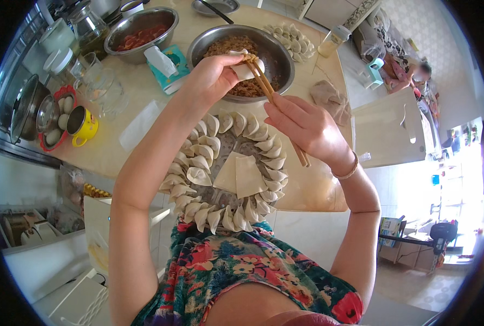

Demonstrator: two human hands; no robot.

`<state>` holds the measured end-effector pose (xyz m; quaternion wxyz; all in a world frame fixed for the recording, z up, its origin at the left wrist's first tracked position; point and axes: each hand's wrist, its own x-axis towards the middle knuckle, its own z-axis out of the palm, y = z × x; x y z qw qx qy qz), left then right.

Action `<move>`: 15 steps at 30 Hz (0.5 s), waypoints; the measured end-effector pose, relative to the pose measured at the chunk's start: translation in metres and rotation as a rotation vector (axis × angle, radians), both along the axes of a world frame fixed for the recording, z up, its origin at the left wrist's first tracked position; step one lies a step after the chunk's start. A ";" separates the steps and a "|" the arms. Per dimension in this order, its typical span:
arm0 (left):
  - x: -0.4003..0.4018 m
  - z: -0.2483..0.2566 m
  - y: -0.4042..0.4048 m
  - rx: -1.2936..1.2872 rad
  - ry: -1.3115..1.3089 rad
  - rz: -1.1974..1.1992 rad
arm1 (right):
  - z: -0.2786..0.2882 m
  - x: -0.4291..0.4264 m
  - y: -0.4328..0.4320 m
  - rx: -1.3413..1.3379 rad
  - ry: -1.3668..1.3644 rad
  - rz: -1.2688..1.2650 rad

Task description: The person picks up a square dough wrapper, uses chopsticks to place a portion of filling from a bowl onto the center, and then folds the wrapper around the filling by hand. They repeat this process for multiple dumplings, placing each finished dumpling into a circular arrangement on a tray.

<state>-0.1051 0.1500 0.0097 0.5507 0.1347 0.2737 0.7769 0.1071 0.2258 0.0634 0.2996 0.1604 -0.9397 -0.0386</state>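
My left hand [219, 75] pinches a wonton wrapper [244, 72] over a steel bowl [282, 77] of minced filling [229, 45]. A pair of wooden chopsticks [264, 81] is gripped in my right hand [303, 122]. Their tips touch a bit of filling at the wrapper's top edge. Below my hands, folded wontons [274, 163] ring a round tray [225, 142], partly hidden by my left forearm. Flat wrappers [235, 173] lie stacked in the tray's middle, beside a single folded wonton [199, 176].
Another steel bowl [169, 24] holds red meat, next to a tissue pack [168, 69]. More wontons [293, 40] lie at the back right near a jar [333, 40] and a cloth [329, 100]. A yellow mug [86, 124] and glassware stand left. A person [405, 79] is in the background.
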 end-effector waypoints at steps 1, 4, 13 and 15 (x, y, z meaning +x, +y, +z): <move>0.002 0.001 -0.002 -0.015 0.046 0.042 | 0.001 0.001 0.000 0.025 -0.035 -0.006; 0.001 -0.003 -0.001 0.000 0.079 0.069 | 0.008 0.006 -0.001 0.003 -0.076 -0.005; 0.002 -0.009 -0.001 0.005 0.074 0.102 | 0.005 0.012 0.002 -0.312 0.156 -0.095; 0.004 -0.007 -0.002 0.009 0.069 0.098 | 0.004 0.011 0.002 -0.341 0.132 -0.114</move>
